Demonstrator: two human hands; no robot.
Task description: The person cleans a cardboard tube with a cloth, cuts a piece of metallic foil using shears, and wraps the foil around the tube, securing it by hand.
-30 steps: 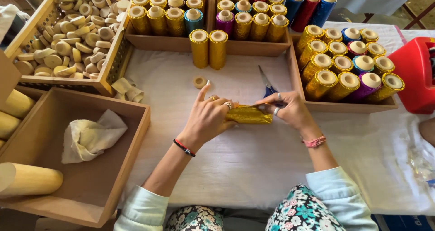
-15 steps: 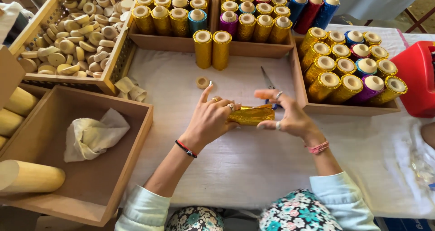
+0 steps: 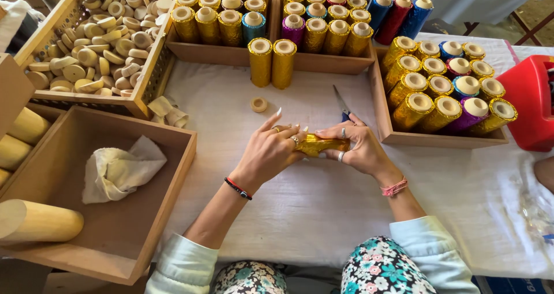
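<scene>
- Here, head view: left hand [image 3: 268, 152] & right hand [image 3: 356, 147] both closed round gold foil spool [image 3: 319, 144], held lengthwise just above white counter [image 3: 300, 201], centre.
- Scissors [image 3: 341, 105] just behind right hand; small wooden cap [image 3: 258, 104] near.

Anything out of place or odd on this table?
Mostly tidy. One small wooden cap lies loose on the white cloth, outside its crate, and two gold-foil spools stand outside the trays.
</scene>
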